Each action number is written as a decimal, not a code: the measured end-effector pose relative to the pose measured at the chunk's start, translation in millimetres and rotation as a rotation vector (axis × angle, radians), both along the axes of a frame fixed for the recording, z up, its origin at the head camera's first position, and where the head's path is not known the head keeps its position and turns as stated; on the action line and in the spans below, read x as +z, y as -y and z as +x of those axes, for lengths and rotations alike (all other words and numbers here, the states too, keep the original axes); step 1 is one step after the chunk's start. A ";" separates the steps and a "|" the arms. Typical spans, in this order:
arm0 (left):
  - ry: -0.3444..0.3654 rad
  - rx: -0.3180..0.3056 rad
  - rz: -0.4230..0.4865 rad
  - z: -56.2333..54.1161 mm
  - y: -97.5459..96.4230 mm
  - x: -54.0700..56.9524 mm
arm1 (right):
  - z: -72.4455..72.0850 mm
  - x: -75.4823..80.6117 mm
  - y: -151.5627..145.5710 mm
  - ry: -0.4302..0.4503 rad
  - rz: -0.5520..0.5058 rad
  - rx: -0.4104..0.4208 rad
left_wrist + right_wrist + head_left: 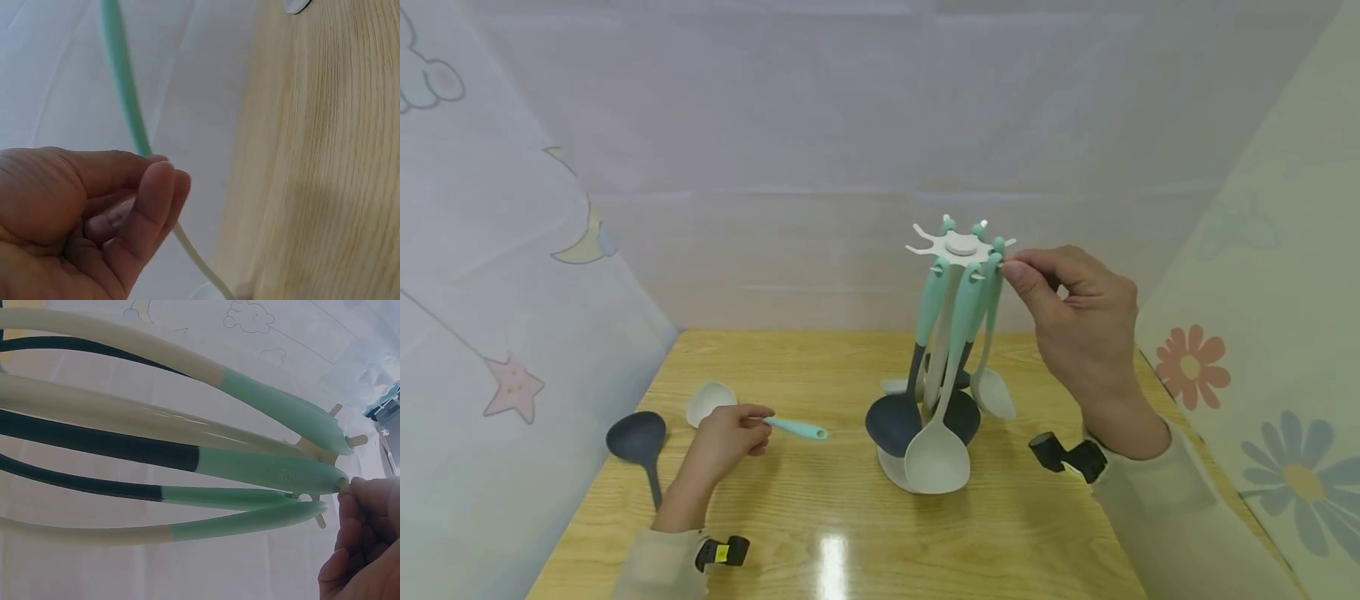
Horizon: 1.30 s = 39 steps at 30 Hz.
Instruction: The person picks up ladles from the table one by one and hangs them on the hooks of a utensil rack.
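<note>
On the left, my left hand (722,442) pinches a cream spoon (710,402) near where its mint handle (128,87) meets the cream shaft. The handle end points right; much of the bowl lies beyond the hand. My right hand (1078,317) is at the top of a white utensil rack (961,243). Its thumb and index finger (372,490) pinch the tip of a rack hook, at the end of a dark utensil's mint handle (269,470). Several utensils hang there, among them a dark ladle (893,423) and a cream turner-like utensil (937,462).
A dark ladle (637,437) lies at the table's left edge, partly behind the left forearm. The wooden table (820,508) is bounded by a pale back cloth (790,167) and patterned side cloths. Each wrist wears a small black camera (1067,457).
</note>
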State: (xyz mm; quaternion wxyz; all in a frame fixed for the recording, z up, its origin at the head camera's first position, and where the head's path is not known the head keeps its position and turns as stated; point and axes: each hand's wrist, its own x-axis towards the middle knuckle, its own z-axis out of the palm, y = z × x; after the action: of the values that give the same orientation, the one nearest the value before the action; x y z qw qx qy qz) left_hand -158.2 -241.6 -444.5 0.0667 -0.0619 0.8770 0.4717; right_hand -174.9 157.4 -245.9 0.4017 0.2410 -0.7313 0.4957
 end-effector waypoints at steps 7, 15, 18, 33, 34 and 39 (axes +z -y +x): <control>-0.121 -0.005 -0.100 -2.6 -13.7 10.5 | -6.8 1.1 -5.8 0.070 -0.018 -0.008; -0.251 0.010 -0.130 -4.1 -28.5 18.3 | -15.9 4.7 -13.4 0.292 -0.074 0.073; -0.311 0.019 -0.127 -3.3 -35.1 22.8 | -17.4 3.7 -15.0 0.348 -0.088 0.074; -0.405 0.055 0.026 12.5 -69.5 65.2 | 4.2 -2.4 0.2 -0.010 -0.111 0.009; -0.414 0.051 0.037 13.4 -72.5 69.4 | 4.7 -2.5 1.0 -0.010 -0.101 0.012; -0.449 0.022 0.064 17.9 -90.8 92.5 | 4.7 -3.2 3.5 -0.011 -0.084 0.009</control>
State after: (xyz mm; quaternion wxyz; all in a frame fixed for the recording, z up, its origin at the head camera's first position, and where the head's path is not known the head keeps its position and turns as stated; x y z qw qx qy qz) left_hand -140.3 -150.8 -352.0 -0.1335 0.0370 0.8538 0.5018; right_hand -170.2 153.9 -249.2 0.4132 0.2300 -0.7065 0.5266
